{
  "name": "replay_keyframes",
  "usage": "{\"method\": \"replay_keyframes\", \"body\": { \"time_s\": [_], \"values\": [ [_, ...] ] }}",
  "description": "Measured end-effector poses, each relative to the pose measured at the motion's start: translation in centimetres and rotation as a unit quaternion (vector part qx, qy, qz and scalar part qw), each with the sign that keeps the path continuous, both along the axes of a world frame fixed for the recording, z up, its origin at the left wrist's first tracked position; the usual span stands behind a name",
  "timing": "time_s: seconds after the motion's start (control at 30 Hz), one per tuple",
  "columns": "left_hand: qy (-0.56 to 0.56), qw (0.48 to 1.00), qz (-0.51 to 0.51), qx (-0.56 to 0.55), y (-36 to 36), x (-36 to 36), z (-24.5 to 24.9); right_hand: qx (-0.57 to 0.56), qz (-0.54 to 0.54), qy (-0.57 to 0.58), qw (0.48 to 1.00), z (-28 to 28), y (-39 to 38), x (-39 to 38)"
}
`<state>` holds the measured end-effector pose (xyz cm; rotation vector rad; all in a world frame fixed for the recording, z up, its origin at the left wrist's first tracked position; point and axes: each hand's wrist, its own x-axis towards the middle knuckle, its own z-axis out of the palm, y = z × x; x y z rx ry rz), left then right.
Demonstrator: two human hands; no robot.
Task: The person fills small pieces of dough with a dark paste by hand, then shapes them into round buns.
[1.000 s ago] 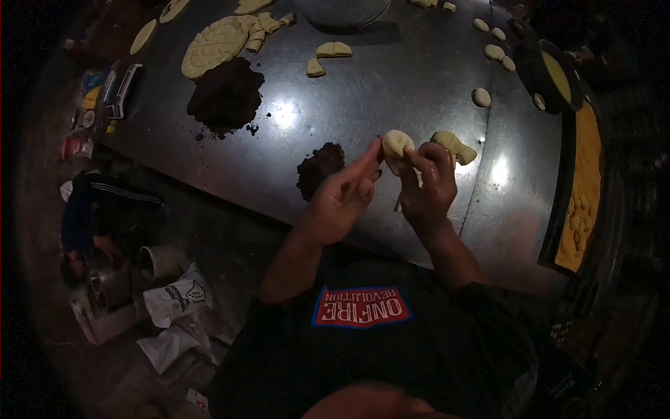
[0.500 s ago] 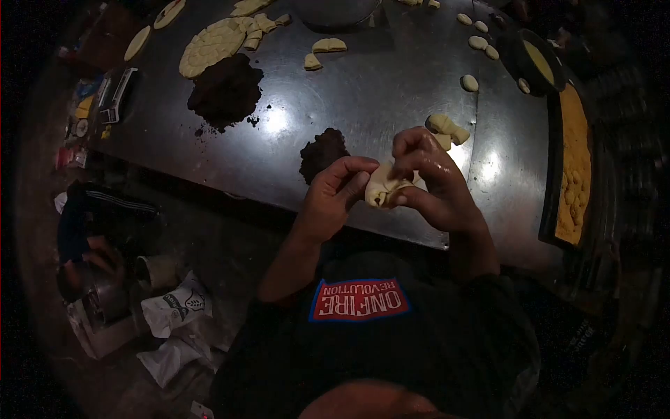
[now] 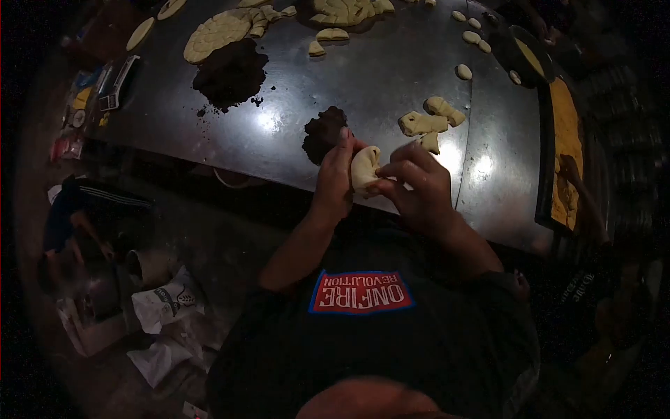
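Note:
Close to the table's near edge, a pale piece of dough (image 3: 363,170) is held between my two hands. My left hand (image 3: 333,184) cups its left side, the fingers partly hidden behind it. On the other side, my right hand (image 3: 423,187) pinches the dough's folded edge with thumb and fingers. A small dark crumbly mound (image 3: 324,131) lies just beyond my left hand. Past my right hand are several cut dough pieces (image 3: 423,124), one of them partly covered by that hand. Whether anything is inside the held dough cannot be seen.
The metal table (image 3: 293,140) also bears a larger dark mound (image 3: 232,75), a scored dough slab (image 3: 218,35) and several dough balls (image 3: 464,72). At right stands a long tray (image 3: 564,150) of yellow-orange material, with another person's arm (image 3: 585,192) over it. Another person (image 3: 66,216) bends at left near white sacks (image 3: 167,299).
My left hand has turned upright around the dough, and the dough looks more folded. My right fingers have come down onto its edge. An arm now reaches over the tray at right.

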<state>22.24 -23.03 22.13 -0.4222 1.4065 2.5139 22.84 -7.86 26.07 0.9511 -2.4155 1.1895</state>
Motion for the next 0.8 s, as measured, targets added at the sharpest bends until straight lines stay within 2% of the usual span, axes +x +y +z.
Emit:
{"method": "replay_keyframes", "body": {
  "time_s": [0.03, 0.07, 0.13, 0.17, 0.2, 0.23, 0.27, 0.33, 0.37, 0.43, 0.5, 0.53, 0.57, 0.6, 0.63, 0.67, 0.7, 0.73, 0.8],
  "values": [
    [0.000, 1.000, -0.004, 0.001, 0.4, 0.1, -0.1, -0.027, 0.025, -0.080, 0.996, 0.9, 0.5, -0.3],
    [-0.017, 0.999, -0.006, 0.038, 1.1, 0.3, -0.2, -0.027, 0.020, -0.080, 0.996, 0.9, 0.8, -0.5],
    [-0.036, 0.996, -0.015, 0.075, 1.5, 0.4, -0.8, -0.043, 0.061, -0.222, 0.972, 0.8, 1.5, -0.9],
    [-0.080, 0.985, -0.079, 0.130, 1.3, 0.3, -1.6, 0.003, 0.043, -0.180, 0.983, 0.4, 1.9, -1.0],
    [-0.124, 0.965, -0.141, 0.184, 1.3, 0.2, -2.6, 0.003, 0.038, -0.180, 0.983, -0.3, 2.1, -0.7],
    [-0.182, 0.954, -0.123, 0.204, 2.5, -0.1, -3.6, 0.042, 0.007, -0.122, 0.992, -1.1, 2.2, -0.3],
    [-0.186, 0.953, -0.129, 0.204, 3.3, -0.1, -4.4, 0.082, -0.023, -0.064, 0.994, -1.5, 2.3, 0.0],
    [-0.269, 0.916, -0.110, 0.277, 4.9, -0.2, -5.8, 0.090, -0.050, -0.077, 0.992, -1.3, 2.4, 1.1],
    [-0.259, 0.927, -0.133, 0.236, 5.7, 0.0, -4.5, 0.100, -0.069, -0.047, 0.991, -2.0, 2.7, 1.4],
    [-0.266, 0.925, -0.163, 0.217, 6.8, 0.3, -8.5, 0.113, -0.093, -0.022, 0.989, -3.3, 3.9, 1.8],
    [-0.236, 0.929, -0.240, 0.156, 6.9, 0.7, -9.4, 0.098, -0.114, -0.127, 0.980, -4.7, 6.2, 2.1],
    [-0.241, 0.927, -0.242, 0.157, 7.4, 0.8, -9.7, 0.098, -0.117, -0.132, 0.979, -5.9, 7.0, 2.2],
    [-0.207, 0.952, -0.222, 0.039, 7.9, 0.9, -10.3, 0.117, -0.153, -0.147, 0.970, -7.6, 7.8, 2.0],
    [-0.169, 0.962, -0.200, -0.081, 8.2, 1.0, -11.1, 0.135, -0.189, -0.161, 0.959, -9.8, 8.7, 1.9],
    [-0.130, 0.964, -0.201, -0.120, 7.7, 1.0, -15.7, 0.133, -0.192, -0.167, 0.958, -14.0, 10.0, 1.5],
    [-0.135, 0.961, -0.208, -0.121, 7.0, 1.2, -15.8, 0.171, -0.207, -0.194, 0.944, -19.1, 11.6, 1.2],
    [-0.135, 0.960, -0.182, -0.164, 6.3, 1.5, -15.8, 0.208, -0.221, -0.222, 0.926, -21.9, 12.6, 1.4],
    [-0.133, 0.957, -0.156, -0.206, 5.7, 1.7, -15.9, 0.207, -0.227, -0.231, 0.923, -21.2, 12.7, 1.8],
    [-0.118, 0.959, -0.136, -0.220, 4.3, 1.1, -17.0, 0.233, -0.216, -0.199, 0.927, -16.2, 11.8, -0.2]
  ]
}}
